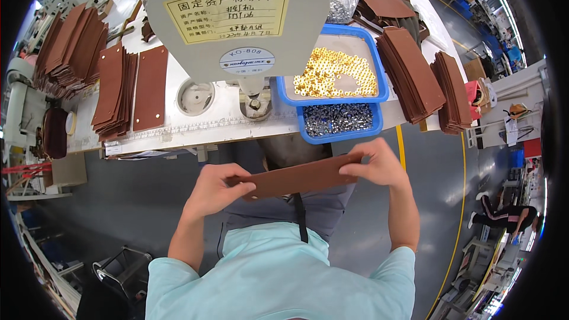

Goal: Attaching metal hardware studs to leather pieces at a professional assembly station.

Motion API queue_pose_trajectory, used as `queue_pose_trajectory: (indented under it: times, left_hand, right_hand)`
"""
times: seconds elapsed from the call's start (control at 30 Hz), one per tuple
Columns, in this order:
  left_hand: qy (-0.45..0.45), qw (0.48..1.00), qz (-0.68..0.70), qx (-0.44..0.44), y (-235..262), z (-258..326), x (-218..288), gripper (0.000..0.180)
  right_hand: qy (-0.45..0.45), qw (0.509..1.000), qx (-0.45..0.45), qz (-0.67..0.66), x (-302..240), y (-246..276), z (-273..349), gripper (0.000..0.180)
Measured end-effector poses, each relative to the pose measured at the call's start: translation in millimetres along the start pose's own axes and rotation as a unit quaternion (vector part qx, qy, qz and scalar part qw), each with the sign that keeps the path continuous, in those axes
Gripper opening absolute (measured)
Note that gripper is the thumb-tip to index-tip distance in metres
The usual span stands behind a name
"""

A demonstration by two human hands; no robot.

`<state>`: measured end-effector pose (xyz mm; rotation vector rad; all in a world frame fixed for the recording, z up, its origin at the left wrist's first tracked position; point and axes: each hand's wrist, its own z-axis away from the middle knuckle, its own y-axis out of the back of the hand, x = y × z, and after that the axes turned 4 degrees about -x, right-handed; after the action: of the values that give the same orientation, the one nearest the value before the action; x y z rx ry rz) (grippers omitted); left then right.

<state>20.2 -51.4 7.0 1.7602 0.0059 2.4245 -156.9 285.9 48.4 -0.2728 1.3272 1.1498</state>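
Observation:
I hold a long brown leather strip (pixel 299 176) level in front of my body, below the table edge. My left hand (pixel 216 188) grips its left end and my right hand (pixel 374 163) grips its right end. Just beyond it stands a grey press machine (pixel 237 21) with its punch head (pixel 256 102) over the white table (pixel 195 127). To the right of the punch sit a blue tray of gold eyelets (pixel 335 72) and a smaller blue tray of silver eyelets (pixel 338 120).
Stacks of brown leather pieces lie left of the machine (pixel 127 92), at the far left (pixel 68 50) and on the right (pixel 412 71) (pixel 451 92). A round recess (pixel 195 96) is in the table. A person (pixel 504 216) stands at the far right on the grey floor.

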Motion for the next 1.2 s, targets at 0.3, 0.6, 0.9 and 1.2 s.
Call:
queue_pose_trajectory:
  times: [0.3, 0.6, 0.9, 1.2]
  left_hand:
    - [-0.071, 0.992, 0.089, -0.049, -68, -38, 10, 0.028]
    - [-0.090, 0.987, 0.113, 0.073, -65, -33, 7, 0.027]
    - [-0.103, 0.973, 0.192, 0.074, -66, -43, -8, 0.031]
    - [-0.056, 0.978, 0.191, 0.057, -66, -44, -2, 0.029]
  right_hand:
    - [0.131, 0.989, -0.075, 0.009, -27, 0, -68, 0.020]
    - [-0.035, 0.953, 0.228, 0.195, 29, 66, -151, 0.016]
    - [0.020, 0.900, 0.191, 0.392, 23, 63, -158, 0.012]
    - [0.125, 0.900, 0.366, 0.201, -20, 10, -104, 0.007]
